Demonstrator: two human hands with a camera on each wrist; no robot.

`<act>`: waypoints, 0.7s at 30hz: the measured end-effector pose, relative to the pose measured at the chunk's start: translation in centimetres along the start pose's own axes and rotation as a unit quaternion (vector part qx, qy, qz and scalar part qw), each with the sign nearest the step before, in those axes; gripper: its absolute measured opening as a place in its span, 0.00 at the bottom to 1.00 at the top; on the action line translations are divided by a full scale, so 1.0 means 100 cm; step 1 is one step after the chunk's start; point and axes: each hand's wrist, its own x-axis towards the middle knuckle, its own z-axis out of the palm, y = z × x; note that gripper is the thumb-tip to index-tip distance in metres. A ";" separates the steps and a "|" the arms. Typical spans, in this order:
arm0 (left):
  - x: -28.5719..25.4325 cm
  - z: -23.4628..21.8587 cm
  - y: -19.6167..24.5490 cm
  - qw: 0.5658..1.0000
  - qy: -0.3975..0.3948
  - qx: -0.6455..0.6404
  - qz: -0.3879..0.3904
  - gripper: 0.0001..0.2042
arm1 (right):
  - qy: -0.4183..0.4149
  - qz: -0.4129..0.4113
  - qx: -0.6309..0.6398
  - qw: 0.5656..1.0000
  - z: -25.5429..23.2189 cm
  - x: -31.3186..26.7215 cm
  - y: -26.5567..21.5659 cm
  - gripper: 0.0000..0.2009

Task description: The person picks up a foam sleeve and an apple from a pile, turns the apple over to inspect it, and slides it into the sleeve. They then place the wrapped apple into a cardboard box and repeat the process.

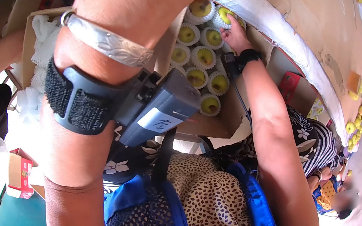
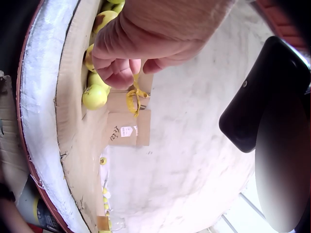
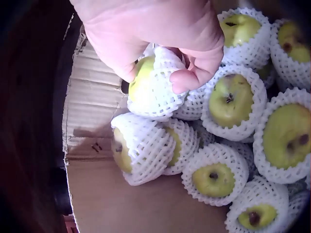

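Her right hand (image 3: 160, 39) pinches a net-sleeved apple (image 3: 153, 85) over the packed fruit in the cardboard box (image 3: 92, 145), near its wall. Gripped by thumb and fingertips only, the foam could slip and the apple drop, bruising its neighbours. Her left hand (image 2: 146, 43), fingers curled and seemingly holding nothing, hovers by loose apples (image 2: 95, 96).

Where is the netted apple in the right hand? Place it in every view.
Head: netted apple top centre, in the box under the right hand.
Left wrist: not in it.
Right wrist: upper centre, pinched by the fingers.
Shared landmark: the cardboard box of netted apples, in head and right wrist views.
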 end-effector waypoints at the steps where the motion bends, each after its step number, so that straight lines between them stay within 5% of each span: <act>1: 0.000 -0.001 0.001 1.000 0.000 0.001 0.000 0.08 | -0.013 -0.010 -0.009 1.000 -0.002 -0.005 0.000 0.22; 6: 0.000 -0.005 -0.001 1.000 0.000 -0.007 -0.002 0.08 | 0.026 -0.043 -0.050 0.997 -0.004 -0.004 0.002 0.21; 12: 0.001 -0.004 -0.001 1.000 -0.001 -0.012 -0.008 0.07 | -0.022 -0.030 -0.092 0.995 -0.008 -0.007 -0.006 0.19; 21: 0.007 -0.010 0.002 1.000 -0.004 -0.016 -0.013 0.07 | -0.043 0.020 0.017 0.999 -0.006 -0.008 0.003 0.17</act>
